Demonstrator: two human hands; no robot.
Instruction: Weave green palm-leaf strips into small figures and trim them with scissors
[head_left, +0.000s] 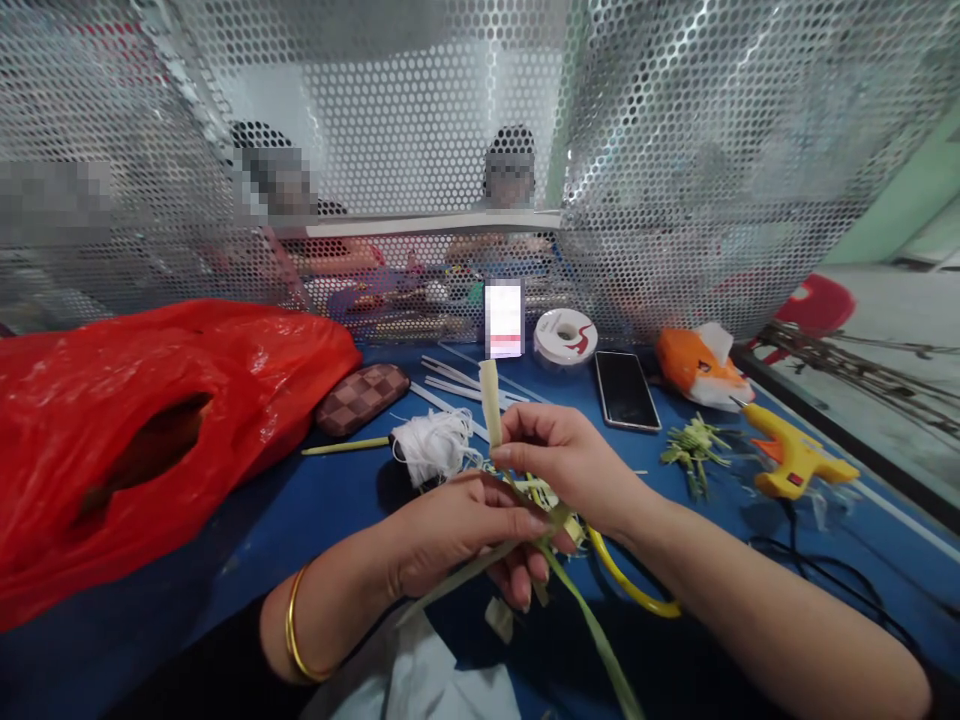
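My left hand (pixel 480 525) is closed around several pale green leaf strips, its thumb pressing where they cross. One long strip (pixel 592 620) hangs from it toward my lap, and another runs back along my wrist. Between thumb and finger, my right hand (pixel 562 450) pinches a flat leaf strip (pixel 490 400) whose cut end points up. The crossing of the strips is partly hidden by my fingers. Just beyond my left hand lies a tangled bundle of white string (pixel 435 445). A curved yellow piece (pixel 630 580), of a kind I cannot make out, shows beneath my right forearm.
A red plastic bag (pixel 247 350) and a checkered pouch (pixel 364 398) lie left. Behind are white strips (pixel 454 385), a lit phone (pixel 505 320) and a ribbon spool (pixel 566 338). Rightward: dark phone (pixel 628 390), tissue pack (pixel 701 365), leaf scraps (pixel 696 450), yellow glue gun (pixel 795 455). Perforated mesh (pixel 420 100) stands ahead; people sit beyond.
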